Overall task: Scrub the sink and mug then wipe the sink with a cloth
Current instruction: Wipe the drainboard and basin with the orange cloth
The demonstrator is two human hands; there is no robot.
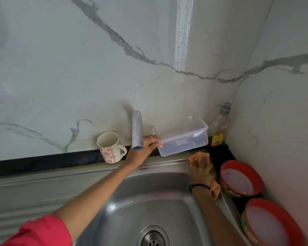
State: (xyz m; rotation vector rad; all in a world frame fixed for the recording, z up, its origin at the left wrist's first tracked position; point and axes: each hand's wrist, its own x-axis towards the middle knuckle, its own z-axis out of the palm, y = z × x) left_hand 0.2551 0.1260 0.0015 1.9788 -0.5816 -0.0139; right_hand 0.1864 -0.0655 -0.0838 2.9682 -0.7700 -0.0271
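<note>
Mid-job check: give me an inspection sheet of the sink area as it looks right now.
Surface: steel sink, basin holds nothing; drain open.
Job's things: mug upright on the black ledge; orange cloth on the sink's back right rim.
Clutter: clear plastic tub, tilted; bottle in the corner; two red-rimmed bowls at right.
Grips: left hand holds the tub's near corner; right hand presses on the cloth.
Cables: nothing seen.
Surroundings: marble wall; tap spout.

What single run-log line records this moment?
stage: wiping sink rim | left hand: holds clear container | right hand: presses orange cloth | mug: on ledge
</note>
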